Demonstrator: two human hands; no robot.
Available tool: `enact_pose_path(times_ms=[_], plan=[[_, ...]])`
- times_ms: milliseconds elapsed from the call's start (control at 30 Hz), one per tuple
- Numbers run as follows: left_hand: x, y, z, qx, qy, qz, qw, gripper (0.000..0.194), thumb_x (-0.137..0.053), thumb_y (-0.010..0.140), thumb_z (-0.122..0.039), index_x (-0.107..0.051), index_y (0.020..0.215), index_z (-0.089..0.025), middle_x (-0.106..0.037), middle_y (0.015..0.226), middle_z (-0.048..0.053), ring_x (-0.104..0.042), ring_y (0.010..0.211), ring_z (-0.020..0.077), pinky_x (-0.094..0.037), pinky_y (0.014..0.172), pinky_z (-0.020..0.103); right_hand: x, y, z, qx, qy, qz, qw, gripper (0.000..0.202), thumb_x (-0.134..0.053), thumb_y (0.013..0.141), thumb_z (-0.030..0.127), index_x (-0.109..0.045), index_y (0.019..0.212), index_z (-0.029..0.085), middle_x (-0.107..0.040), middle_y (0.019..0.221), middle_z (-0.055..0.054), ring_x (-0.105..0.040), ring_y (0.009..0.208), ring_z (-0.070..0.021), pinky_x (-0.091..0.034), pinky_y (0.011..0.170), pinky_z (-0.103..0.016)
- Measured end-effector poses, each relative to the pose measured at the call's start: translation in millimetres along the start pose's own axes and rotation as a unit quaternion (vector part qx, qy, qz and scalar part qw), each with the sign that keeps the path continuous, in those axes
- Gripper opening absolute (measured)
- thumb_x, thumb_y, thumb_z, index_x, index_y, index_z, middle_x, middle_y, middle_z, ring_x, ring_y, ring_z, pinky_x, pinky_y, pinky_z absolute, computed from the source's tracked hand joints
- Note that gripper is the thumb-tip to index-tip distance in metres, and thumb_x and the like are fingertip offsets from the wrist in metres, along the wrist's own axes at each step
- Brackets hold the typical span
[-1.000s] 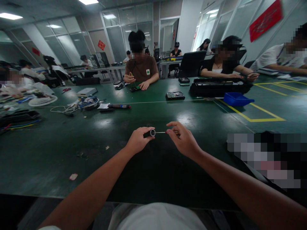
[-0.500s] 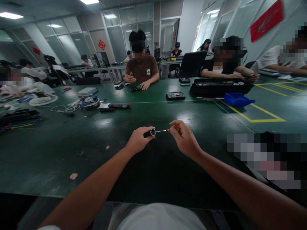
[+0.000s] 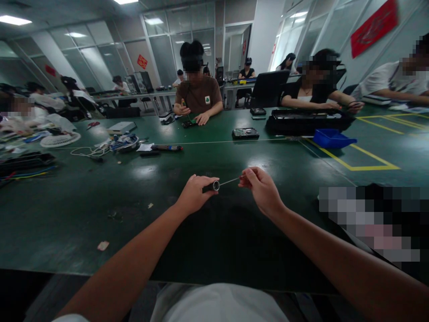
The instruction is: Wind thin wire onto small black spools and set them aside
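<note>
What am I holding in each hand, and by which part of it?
Left hand: a dark cylinder, gripped around its side near the ringed end. Right hand: a thin-shafted tool, held by its handle, mostly hidden.

The left fingers point(image 3: 200, 180) hide part of a dark cylinder point(image 3: 209, 187); the right fingers point(image 3: 254, 175) cover the grip of a thin-shafted tool point(image 3: 229, 181), whose tip is too small to tell. Pixel blocks blur an object point(image 3: 368, 226) near the right edge.
</note>
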State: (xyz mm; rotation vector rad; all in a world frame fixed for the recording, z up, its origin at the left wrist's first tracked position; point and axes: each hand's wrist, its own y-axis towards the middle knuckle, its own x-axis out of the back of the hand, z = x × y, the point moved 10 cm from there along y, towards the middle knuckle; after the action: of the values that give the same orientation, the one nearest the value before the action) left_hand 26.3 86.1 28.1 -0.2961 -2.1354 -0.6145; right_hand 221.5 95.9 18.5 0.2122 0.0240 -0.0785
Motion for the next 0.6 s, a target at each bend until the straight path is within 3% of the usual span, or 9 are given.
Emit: enact_pose_path(times_ms=[333, 433, 500, 600], plan=[[1.0, 0.4, -4.2, -0.003, -0.022, -0.003, 1.000, 0.039, -0.072, 0.085, -0.028, -0.065, 0.124, -0.026, -0.068, 0.124, 0.006, -0.062, 0.113, 0.0234, -0.041, 0.106, 0.045, -9.4, -6.9, 18.2, 0.060, -0.079, 0.036, 0.994, 0.029, -0.056, 0.091, 0.047, -0.061, 0.096, 0.018, -0.071, 0.082, -0.005, -0.068, 0.075, -0.0184, -0.054, 0.074, -0.036], [2.0, -0.3, -3.3, -0.002, -0.037, -0.010, 0.999, 0.039, -0.073, 0.085, -0.026, -0.066, 0.123, -0.024, -0.069, 0.122, 0.005, -0.063, 0.111, 0.0224, -0.045, 0.101, 0.040, -8.6, -10.2, 27.5, 0.063, -0.165, 0.036, 0.984, 0.031, -0.057, 0.092, 0.048, -0.065, 0.091, 0.018, -0.071, 0.074, -0.004, -0.067, 0.068, -0.0171, -0.050, 0.065, -0.031], [2.3, -1.0, -2.9, -0.003, -0.042, -0.014, 0.999, 0.040, -0.073, 0.084, -0.026, -0.066, 0.124, -0.023, -0.069, 0.121, 0.005, -0.062, 0.112, 0.0221, -0.046, 0.102, 0.039, -6.4, -12.4, 34.1, 0.066, -0.226, 0.028, 0.971, 0.035, -0.061, 0.088, 0.051, -0.065, 0.078, 0.018, -0.065, 0.060, -0.001, -0.059, 0.053, -0.0144, -0.043, 0.054, -0.028], [2.3, -1.6, -3.0, -0.008, -0.041, -0.018, 0.999, 0.040, -0.073, 0.084, -0.027, -0.065, 0.124, -0.024, -0.069, 0.122, 0.005, -0.062, 0.113, 0.0221, -0.045, 0.103, 0.040, -7.9, -15.4, 41.7, 0.085, -0.250, 0.035, 0.964, 0.030, -0.060, 0.089, 0.047, -0.066, 0.081, 0.019, -0.063, 0.059, 0.000, -0.057, 0.052, -0.0142, -0.041, 0.052, -0.027]])
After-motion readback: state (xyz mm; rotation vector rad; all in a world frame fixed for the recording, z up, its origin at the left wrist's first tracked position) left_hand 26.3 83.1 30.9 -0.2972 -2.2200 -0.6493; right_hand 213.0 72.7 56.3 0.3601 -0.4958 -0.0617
